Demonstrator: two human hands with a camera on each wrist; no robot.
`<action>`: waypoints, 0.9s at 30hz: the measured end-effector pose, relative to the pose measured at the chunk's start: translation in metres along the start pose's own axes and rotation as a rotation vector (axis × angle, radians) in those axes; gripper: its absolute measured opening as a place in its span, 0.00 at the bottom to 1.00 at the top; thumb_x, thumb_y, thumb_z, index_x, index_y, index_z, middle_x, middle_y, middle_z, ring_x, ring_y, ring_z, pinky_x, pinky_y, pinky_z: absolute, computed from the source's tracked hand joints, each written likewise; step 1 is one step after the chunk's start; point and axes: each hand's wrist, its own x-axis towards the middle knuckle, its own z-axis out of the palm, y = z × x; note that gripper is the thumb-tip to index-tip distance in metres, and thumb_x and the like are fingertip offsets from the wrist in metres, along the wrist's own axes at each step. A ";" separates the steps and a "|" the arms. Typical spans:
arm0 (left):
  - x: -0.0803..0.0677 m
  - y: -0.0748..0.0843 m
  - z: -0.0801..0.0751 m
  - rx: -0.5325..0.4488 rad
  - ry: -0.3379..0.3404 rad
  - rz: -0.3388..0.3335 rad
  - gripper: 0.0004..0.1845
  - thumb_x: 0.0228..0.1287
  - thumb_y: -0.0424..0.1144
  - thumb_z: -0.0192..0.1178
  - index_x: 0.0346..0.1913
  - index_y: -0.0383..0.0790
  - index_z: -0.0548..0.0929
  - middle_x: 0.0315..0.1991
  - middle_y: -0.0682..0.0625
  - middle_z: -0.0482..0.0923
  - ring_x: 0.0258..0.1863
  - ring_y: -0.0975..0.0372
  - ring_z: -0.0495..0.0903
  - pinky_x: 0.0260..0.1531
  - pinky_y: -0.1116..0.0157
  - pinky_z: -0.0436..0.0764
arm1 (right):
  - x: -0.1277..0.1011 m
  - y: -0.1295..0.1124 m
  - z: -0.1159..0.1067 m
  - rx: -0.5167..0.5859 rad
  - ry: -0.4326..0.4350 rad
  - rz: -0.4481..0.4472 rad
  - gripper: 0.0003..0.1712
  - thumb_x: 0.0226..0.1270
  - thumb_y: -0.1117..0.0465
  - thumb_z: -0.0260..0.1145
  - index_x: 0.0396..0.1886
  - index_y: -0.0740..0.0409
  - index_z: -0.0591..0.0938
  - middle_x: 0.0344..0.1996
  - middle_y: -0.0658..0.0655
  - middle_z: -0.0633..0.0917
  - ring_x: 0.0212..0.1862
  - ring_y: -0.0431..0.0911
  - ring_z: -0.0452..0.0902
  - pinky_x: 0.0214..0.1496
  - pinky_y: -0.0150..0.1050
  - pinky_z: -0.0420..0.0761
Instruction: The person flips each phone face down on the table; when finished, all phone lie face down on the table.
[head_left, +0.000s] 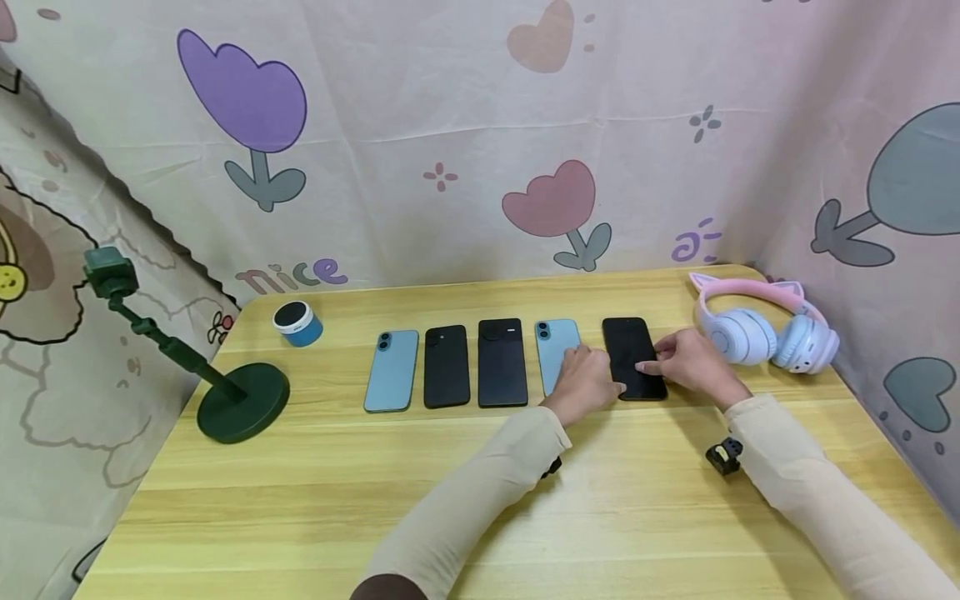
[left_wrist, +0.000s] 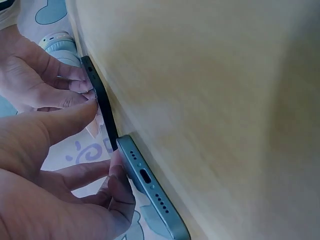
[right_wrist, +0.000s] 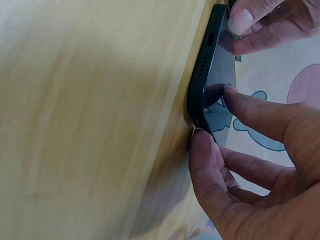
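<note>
Flatly, glossy black slab phone [head_left: 633, 357]

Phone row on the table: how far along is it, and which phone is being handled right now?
Four phones lie side by side in a row: blue phone, two black ones, a second blue phone. In hand is the fifth, the black phone at the right end: the right hand pinches its edge while the left hand touches its other side. It sits slightly apart, so closing that gap seems all that is left.

black phone [head_left: 633, 357], flat, screen up, row's right end
</note>
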 end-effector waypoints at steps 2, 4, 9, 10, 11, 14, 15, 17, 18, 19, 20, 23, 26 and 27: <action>0.001 0.001 0.000 -0.007 -0.008 -0.001 0.21 0.64 0.51 0.71 0.19 0.45 0.78 0.23 0.55 0.73 0.34 0.62 0.69 0.47 0.66 0.66 | 0.000 0.000 0.001 0.003 -0.004 0.007 0.35 0.63 0.50 0.75 0.55 0.77 0.81 0.40 0.66 0.86 0.39 0.52 0.79 0.47 0.51 0.81; 0.000 0.002 0.000 -0.020 -0.016 0.001 0.20 0.64 0.51 0.71 0.20 0.44 0.78 0.23 0.55 0.73 0.35 0.62 0.69 0.47 0.66 0.65 | -0.001 0.001 0.002 0.006 -0.006 0.009 0.35 0.64 0.51 0.75 0.56 0.78 0.80 0.43 0.68 0.86 0.40 0.53 0.79 0.49 0.53 0.81; -0.001 0.006 -0.001 -0.041 -0.035 0.000 0.18 0.64 0.49 0.71 0.23 0.45 0.79 0.24 0.55 0.73 0.35 0.62 0.68 0.44 0.67 0.65 | -0.001 0.001 0.002 0.021 -0.010 0.016 0.34 0.64 0.52 0.75 0.57 0.79 0.79 0.48 0.73 0.84 0.42 0.55 0.78 0.50 0.54 0.80; -0.001 0.006 -0.001 -0.042 -0.036 -0.002 0.17 0.64 0.49 0.71 0.24 0.45 0.79 0.24 0.55 0.73 0.35 0.62 0.68 0.43 0.67 0.65 | -0.002 0.000 0.001 0.026 -0.011 0.020 0.34 0.64 0.52 0.75 0.57 0.79 0.79 0.48 0.73 0.83 0.42 0.55 0.78 0.49 0.53 0.81; -0.002 0.007 -0.001 -0.047 -0.036 -0.007 0.17 0.64 0.49 0.71 0.25 0.45 0.79 0.24 0.55 0.73 0.35 0.62 0.68 0.42 0.67 0.64 | -0.002 0.000 0.001 0.027 -0.011 0.022 0.35 0.64 0.53 0.75 0.57 0.79 0.79 0.48 0.73 0.83 0.42 0.55 0.78 0.49 0.53 0.81; -0.001 0.007 -0.001 -0.064 -0.036 -0.020 0.16 0.64 0.49 0.71 0.25 0.45 0.79 0.24 0.55 0.73 0.34 0.63 0.68 0.42 0.67 0.63 | -0.001 -0.001 0.001 0.028 -0.009 0.027 0.35 0.63 0.53 0.75 0.56 0.79 0.79 0.49 0.73 0.83 0.42 0.55 0.77 0.48 0.53 0.80; -0.001 0.007 -0.001 -0.069 -0.036 -0.022 0.16 0.64 0.49 0.71 0.25 0.45 0.79 0.24 0.55 0.73 0.34 0.63 0.68 0.42 0.67 0.63 | -0.001 -0.001 0.001 0.026 -0.008 0.028 0.35 0.63 0.52 0.76 0.56 0.79 0.80 0.48 0.73 0.83 0.42 0.55 0.77 0.48 0.53 0.80; 0.000 0.007 0.000 -0.083 -0.040 -0.026 0.16 0.64 0.48 0.71 0.26 0.45 0.79 0.24 0.54 0.73 0.34 0.62 0.68 0.42 0.67 0.63 | -0.001 -0.001 0.001 0.024 -0.007 0.030 0.35 0.63 0.52 0.76 0.56 0.78 0.80 0.49 0.73 0.83 0.42 0.55 0.76 0.48 0.52 0.79; 0.000 0.007 0.000 -0.093 -0.042 -0.033 0.16 0.64 0.48 0.71 0.26 0.44 0.78 0.25 0.54 0.73 0.34 0.62 0.68 0.42 0.67 0.63 | -0.001 -0.001 0.001 0.025 -0.008 0.030 0.35 0.62 0.52 0.76 0.56 0.78 0.80 0.48 0.72 0.83 0.42 0.55 0.76 0.47 0.52 0.79; 0.000 0.007 0.000 -0.104 -0.045 -0.040 0.16 0.64 0.48 0.71 0.26 0.44 0.78 0.25 0.54 0.73 0.34 0.62 0.68 0.43 0.67 0.63 | -0.001 -0.002 0.001 0.027 -0.009 0.030 0.36 0.62 0.52 0.76 0.56 0.78 0.80 0.48 0.72 0.83 0.42 0.55 0.76 0.47 0.51 0.79; 0.000 0.008 0.000 -0.114 -0.048 -0.048 0.16 0.64 0.48 0.71 0.27 0.44 0.78 0.25 0.54 0.73 0.34 0.62 0.68 0.44 0.67 0.64 | -0.001 -0.002 0.001 0.030 -0.010 0.030 0.35 0.62 0.52 0.77 0.56 0.78 0.80 0.47 0.71 0.83 0.42 0.55 0.75 0.46 0.51 0.78; 0.000 0.009 -0.001 -0.137 -0.053 -0.072 0.16 0.64 0.48 0.71 0.28 0.43 0.78 0.27 0.53 0.73 0.35 0.62 0.69 0.47 0.67 0.66 | -0.001 -0.002 0.001 0.033 -0.009 0.030 0.35 0.61 0.52 0.77 0.56 0.77 0.80 0.47 0.71 0.83 0.42 0.56 0.76 0.46 0.50 0.78; 0.000 0.009 -0.003 -0.157 -0.056 -0.090 0.17 0.63 0.49 0.72 0.28 0.43 0.78 0.27 0.54 0.73 0.36 0.62 0.69 0.50 0.67 0.68 | -0.001 -0.002 0.000 0.036 -0.008 0.028 0.36 0.61 0.52 0.77 0.56 0.78 0.80 0.48 0.72 0.83 0.43 0.56 0.76 0.48 0.53 0.79; 0.000 0.009 -0.003 -0.171 -0.056 -0.098 0.17 0.63 0.48 0.72 0.28 0.42 0.78 0.27 0.54 0.72 0.36 0.62 0.69 0.50 0.67 0.68 | -0.002 -0.002 0.000 0.037 -0.008 0.027 0.36 0.61 0.52 0.77 0.56 0.78 0.80 0.49 0.73 0.83 0.44 0.57 0.77 0.49 0.54 0.79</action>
